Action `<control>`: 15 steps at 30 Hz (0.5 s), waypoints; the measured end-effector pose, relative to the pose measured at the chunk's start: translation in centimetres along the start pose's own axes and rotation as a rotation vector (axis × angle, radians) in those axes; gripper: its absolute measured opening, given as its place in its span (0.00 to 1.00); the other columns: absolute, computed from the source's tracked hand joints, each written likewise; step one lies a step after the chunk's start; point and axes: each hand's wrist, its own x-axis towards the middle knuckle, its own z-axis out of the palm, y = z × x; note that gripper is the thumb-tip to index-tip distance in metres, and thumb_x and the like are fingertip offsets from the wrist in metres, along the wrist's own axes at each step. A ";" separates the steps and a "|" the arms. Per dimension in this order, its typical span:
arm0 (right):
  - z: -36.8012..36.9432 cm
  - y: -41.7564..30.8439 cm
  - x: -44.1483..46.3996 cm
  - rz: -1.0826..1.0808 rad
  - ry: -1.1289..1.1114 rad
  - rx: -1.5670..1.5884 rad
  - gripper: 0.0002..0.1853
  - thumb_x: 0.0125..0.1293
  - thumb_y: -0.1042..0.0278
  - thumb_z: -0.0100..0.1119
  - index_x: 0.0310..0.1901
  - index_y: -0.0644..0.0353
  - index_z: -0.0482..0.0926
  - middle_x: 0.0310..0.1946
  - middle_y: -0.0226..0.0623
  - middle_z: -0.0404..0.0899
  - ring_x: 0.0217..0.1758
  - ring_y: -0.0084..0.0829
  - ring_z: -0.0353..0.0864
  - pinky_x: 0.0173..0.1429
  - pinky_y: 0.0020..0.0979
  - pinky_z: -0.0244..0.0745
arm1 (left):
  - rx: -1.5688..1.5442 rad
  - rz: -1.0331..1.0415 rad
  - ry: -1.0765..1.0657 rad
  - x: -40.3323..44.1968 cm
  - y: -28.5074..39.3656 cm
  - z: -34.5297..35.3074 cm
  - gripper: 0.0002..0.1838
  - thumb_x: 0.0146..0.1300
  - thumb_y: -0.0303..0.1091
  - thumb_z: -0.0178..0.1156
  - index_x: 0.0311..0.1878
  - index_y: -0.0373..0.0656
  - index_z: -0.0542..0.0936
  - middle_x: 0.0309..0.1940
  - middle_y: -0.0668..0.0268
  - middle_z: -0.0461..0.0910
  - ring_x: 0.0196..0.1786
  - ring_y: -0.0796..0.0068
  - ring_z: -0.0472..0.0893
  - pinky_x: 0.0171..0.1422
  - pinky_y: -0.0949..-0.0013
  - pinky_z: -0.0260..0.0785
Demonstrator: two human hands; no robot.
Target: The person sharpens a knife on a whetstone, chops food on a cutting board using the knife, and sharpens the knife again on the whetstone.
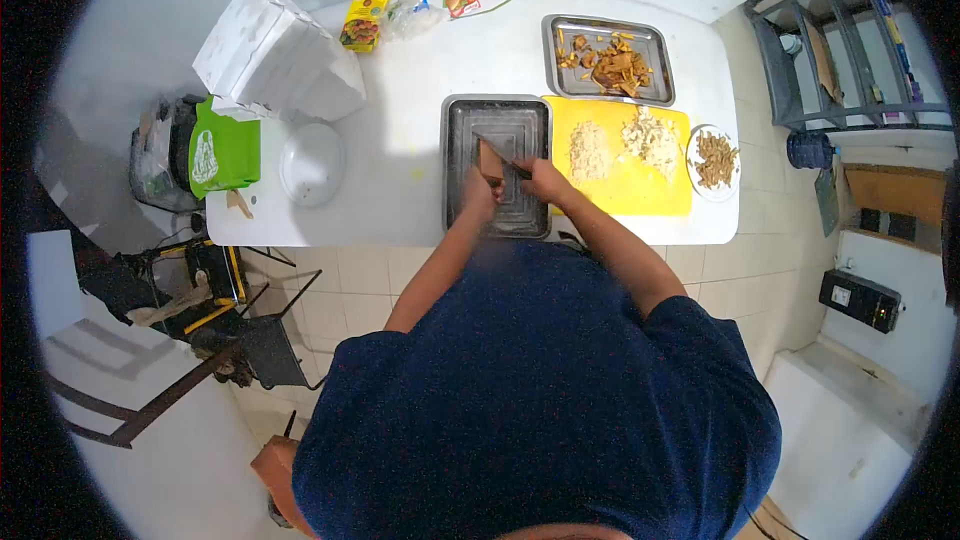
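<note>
My left hand [482, 192] is closed round the lower end of a brown rectangular block [490, 160] that looks like a sharpening stone. It is over a dark metal tray [458, 210] at the table's front edge. My right hand [543, 182] grips the handle of a knife [505, 157], whose blade points up and left across the block. Whether the edge touches the block I cannot tell. Right of the tray, a yellow cutting board [620, 198] carries two piles of pale chopped food [650, 140].
A second metal tray [662, 60] with brown pieces stands at the back right. A white plate [692, 178] of brown strips is at the right edge. Leftward are a clear round lid or bowl [312, 165], a white box [260, 55] and a green bag [228, 152]. Food packets [366, 18] line the back.
</note>
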 end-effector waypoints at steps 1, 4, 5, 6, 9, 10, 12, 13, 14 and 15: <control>0.2 -0.9 -1.0 0.029 0.006 0.016 0.30 0.51 0.75 0.59 0.60 0.56 0.71 0.48 0.55 0.77 0.51 0.46 0.79 0.55 0.35 0.72 | 0.015 0.013 -0.039 0.0 -0.1 -0.2 0.26 0.72 0.54 0.27 0.42 0.44 0.69 0.21 0.66 0.71 0.16 0.78 0.64 0.16 0.74 0.56; 1.0 -0.9 -4.2 -0.001 0.001 0.050 0.30 0.53 0.73 0.59 0.61 0.54 0.71 0.33 0.46 0.81 0.31 0.37 0.80 0.37 0.33 0.74 | 0.008 -0.005 0.008 0.5 -0.3 -0.4 0.26 0.72 0.54 0.27 0.42 0.44 0.69 0.21 0.65 0.71 0.16 0.78 0.64 0.16 0.74 0.55; -0.1 -1.4 -5.5 0.069 -0.085 0.092 0.30 0.53 0.73 0.58 0.62 0.53 0.71 0.29 0.42 0.80 0.26 0.32 0.77 0.31 0.32 0.73 | -0.002 -0.020 0.046 0.7 -0.4 -0.2 0.26 0.72 0.55 0.27 0.42 0.43 0.69 0.21 0.65 0.71 0.16 0.78 0.64 0.16 0.74 0.55; -1.6 -2.1 -6.3 0.138 -0.165 0.130 0.29 0.54 0.72 0.58 0.62 0.52 0.71 0.25 0.38 0.79 0.20 0.28 0.74 0.26 0.30 0.72 | -0.027 -0.025 0.042 0.7 -0.6 -0.2 0.26 0.72 0.55 0.27 0.42 0.43 0.69 0.21 0.65 0.71 0.16 0.78 0.65 0.16 0.74 0.55; -4.8 -1.2 -7.1 0.138 -0.337 0.364 0.29 0.55 0.72 0.56 0.62 0.50 0.71 0.20 0.29 0.73 0.15 0.18 0.63 0.18 0.23 0.63 | -0.059 -0.021 0.033 0.2 -0.4 -0.6 0.27 0.72 0.55 0.27 0.42 0.42 0.68 0.21 0.65 0.71 0.16 0.77 0.65 0.16 0.74 0.56; -6.1 -2.5 -7.2 0.220 -0.339 0.387 0.29 0.55 0.72 0.55 0.62 0.49 0.72 0.20 0.29 0.75 0.14 0.18 0.64 0.19 0.23 0.63 | -0.052 -0.015 0.029 0.0 -0.1 -0.4 0.27 0.72 0.55 0.27 0.42 0.42 0.68 0.21 0.64 0.72 0.16 0.77 0.65 0.16 0.74 0.56; -4.0 -0.1 -4.9 0.193 -0.145 0.387 0.29 0.54 0.72 0.55 0.62 0.50 0.71 0.21 0.29 0.75 0.14 0.18 0.64 0.17 0.24 0.63 | -0.028 -0.009 0.024 -0.8 -0.1 -0.1 0.27 0.72 0.54 0.27 0.40 0.41 0.69 0.20 0.64 0.71 0.16 0.77 0.65 0.16 0.73 0.56; -3.3 0.3 -3.8 0.141 -0.096 0.301 0.29 0.54 0.72 0.55 0.62 0.51 0.72 0.23 0.32 0.76 0.16 0.21 0.68 0.20 0.26 0.66 | -0.016 0.001 0.023 -1.1 -0.1 0.1 0.27 0.72 0.53 0.27 0.39 0.41 0.69 0.19 0.64 0.70 0.16 0.76 0.65 0.16 0.72 0.56; -2.5 0.2 -2.4 0.085 -0.046 0.214 0.29 0.53 0.72 0.56 0.62 0.53 0.72 0.25 0.35 0.78 0.19 0.24 0.72 0.23 0.28 0.69 | -0.004 0.016 0.022 -1.0 0.2 0.3 0.26 0.73 0.52 0.28 0.37 0.40 0.70 0.19 0.64 0.70 0.16 0.76 0.65 0.17 0.72 0.56; -1.6 0.2 -1.4 0.028 0.003 0.128 0.30 0.53 0.72 0.56 0.61 0.54 0.72 0.27 0.38 0.80 0.21 0.27 0.76 0.26 0.29 0.72 | -0.008 0.029 0.038 -0.8 0.0 0.3 0.26 0.73 0.52 0.28 0.37 0.40 0.70 0.19 0.64 0.70 0.16 0.76 0.65 0.17 0.72 0.56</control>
